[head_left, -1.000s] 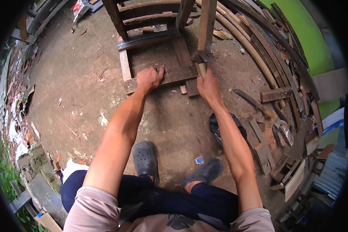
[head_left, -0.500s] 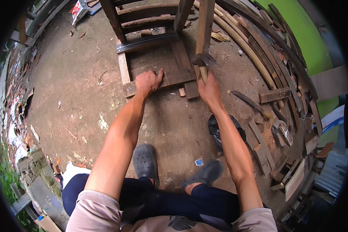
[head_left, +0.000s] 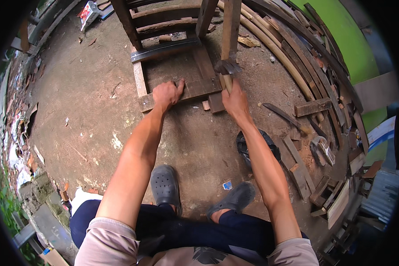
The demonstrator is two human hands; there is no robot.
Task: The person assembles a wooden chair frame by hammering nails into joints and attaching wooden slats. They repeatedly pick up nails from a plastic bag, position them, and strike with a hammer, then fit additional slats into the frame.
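My left hand is closed over a flat wooden plank, thumb pointing away from me. This plank lies across the near end of a wooden frame on the ground. In my right hand is a hammer, gripped by its pale handle. The hammer's dark metal head is just above the plank's right end, in front of an upright post; whether it touches the wood I cannot tell. A short wood block sits under the plank's right end.
A slatted wooden structure rises at the far side. To the right lie a long-bladed knife, a dark bag-like object and stacked poles. Wood scraps lie at the lower right. Rubble and litter line the left edge.
The view has shifted slightly, moving the scene a little to the left. The hammer head has moved slightly left and turned. My left hand stays on the plank.
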